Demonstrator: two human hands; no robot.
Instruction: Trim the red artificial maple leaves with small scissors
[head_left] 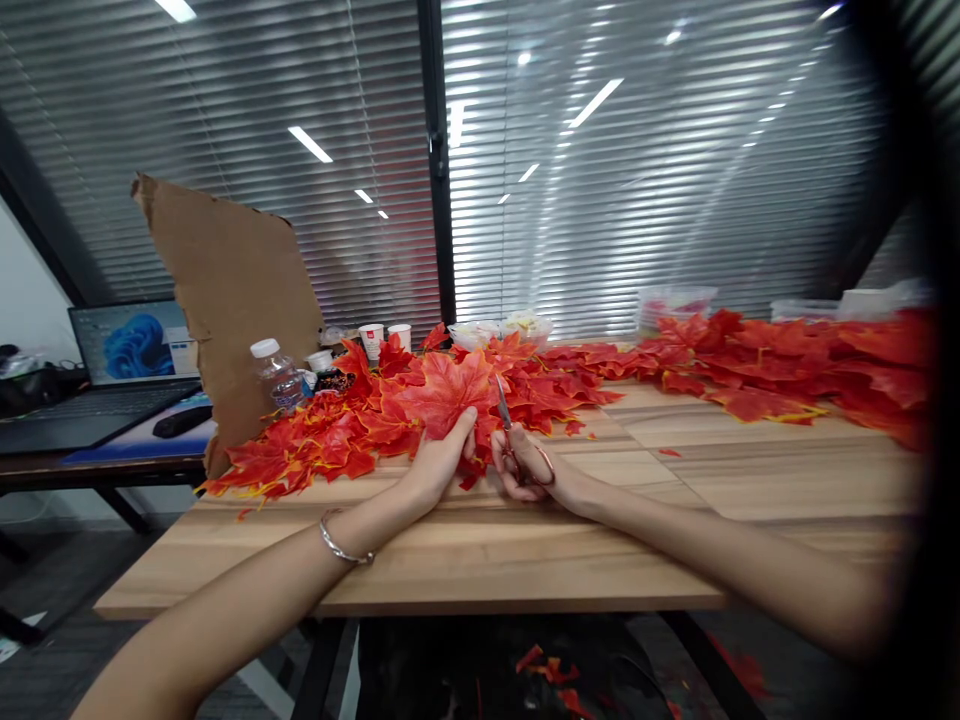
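A red artificial maple leaf [453, 388] is pinched in my left hand [444, 455], thumb on top, held above the table's near half. My right hand [525, 465] grips a pair of scissors [503, 402], its fingers through the handles. The blades point up and away from me, close along the leaf's right edge; whether they touch it I cannot tell. Behind both hands spreads a heap of red leaves [330, 440] with yellow-orange edges, and small cut scraps lie near it.
At the right lies another leaf pile [787, 365] on the wooden table [525, 570]. A cardboard sheet [232, 270] stands at the left beside a plastic bottle [276, 375]. Paper cups [372, 342] and plastic containers [675, 303] line the back. A laptop [135, 345] sits on a neighbouring desk.
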